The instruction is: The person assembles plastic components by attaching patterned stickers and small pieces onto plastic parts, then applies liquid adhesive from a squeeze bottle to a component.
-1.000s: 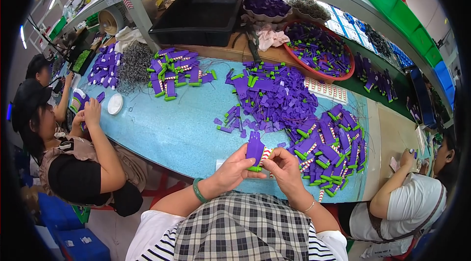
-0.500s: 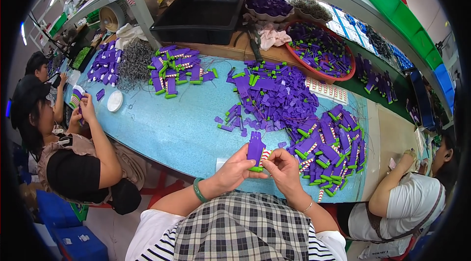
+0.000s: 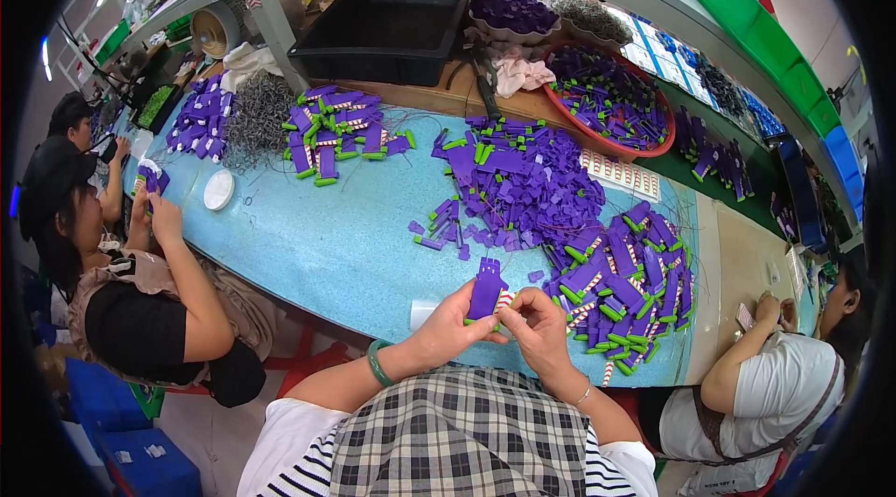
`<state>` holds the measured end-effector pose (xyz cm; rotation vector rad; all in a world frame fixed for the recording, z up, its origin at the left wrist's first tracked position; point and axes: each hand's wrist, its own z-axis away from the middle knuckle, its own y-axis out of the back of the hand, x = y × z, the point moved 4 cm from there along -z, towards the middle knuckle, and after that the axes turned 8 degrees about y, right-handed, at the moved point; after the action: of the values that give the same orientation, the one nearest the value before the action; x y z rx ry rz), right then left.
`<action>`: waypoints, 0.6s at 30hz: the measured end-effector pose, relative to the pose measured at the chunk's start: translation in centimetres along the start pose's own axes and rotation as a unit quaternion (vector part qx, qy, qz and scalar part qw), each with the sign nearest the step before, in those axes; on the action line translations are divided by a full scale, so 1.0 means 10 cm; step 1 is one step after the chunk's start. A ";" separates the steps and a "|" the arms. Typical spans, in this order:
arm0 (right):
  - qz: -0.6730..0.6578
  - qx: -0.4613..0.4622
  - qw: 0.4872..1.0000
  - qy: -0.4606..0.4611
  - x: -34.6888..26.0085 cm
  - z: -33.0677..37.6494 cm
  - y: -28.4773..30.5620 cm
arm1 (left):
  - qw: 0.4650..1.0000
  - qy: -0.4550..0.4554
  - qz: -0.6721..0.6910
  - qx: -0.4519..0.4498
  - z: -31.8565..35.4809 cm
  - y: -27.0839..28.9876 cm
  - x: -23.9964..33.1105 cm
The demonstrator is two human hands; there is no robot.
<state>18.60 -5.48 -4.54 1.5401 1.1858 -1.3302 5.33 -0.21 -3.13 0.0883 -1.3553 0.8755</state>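
Near the table's front edge, my left hand (image 3: 450, 323) is closed round a flat purple plastic piece (image 3: 486, 288) with a green end. The piece stands tilted up between my hands, its green end mostly covered by fingers. On its right side shows a red-and-white striped strip (image 3: 504, 300), apparently a sticker. My right hand (image 3: 539, 329) pinches at the lower part of this strip with thumb and fingers. Just to the right lies a heap of purple-and-green pieces (image 3: 625, 287), many bearing striped strips. Loose purple parts (image 3: 532, 180) are piled beyond my hands.
A sheet of striped stickers (image 3: 621, 174) lies behind the heap. Farther back are a red basket (image 3: 665, 138) of parts and a black tray (image 3: 373, 68). A round white lid (image 3: 218, 190) lies at left. Co-workers sit on both sides; a shelf frame (image 3: 266, 16) crosses above.
My fingers have shifted slightly round the purple piece, covering more of its green end. At left, a co-worker's held piece has turned; the co-worker at right has brought both hands together.
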 end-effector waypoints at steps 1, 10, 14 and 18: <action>-0.008 0.006 1.000 -0.016 0.02 0.01 0.01 | 1.000 0.000 0.000 -0.001 0.00 0.00 -0.01; 0.228 0.032 0.932 0.280 -0.44 -0.05 -0.02 | 0.999 -0.011 0.031 -0.041 0.00 -0.04 -0.09; 0.264 0.004 0.929 0.261 -0.39 -0.06 0.00 | 0.996 -0.067 -0.023 -0.045 0.02 -0.04 -0.06; 0.226 -0.049 0.960 0.156 -0.29 -0.13 0.02 | 0.996 -0.074 -0.036 -0.031 0.04 -0.11 0.09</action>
<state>19.07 -4.78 -1.49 1.8557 0.9815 -0.7380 5.66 -0.71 -1.77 0.1550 -1.5073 0.7778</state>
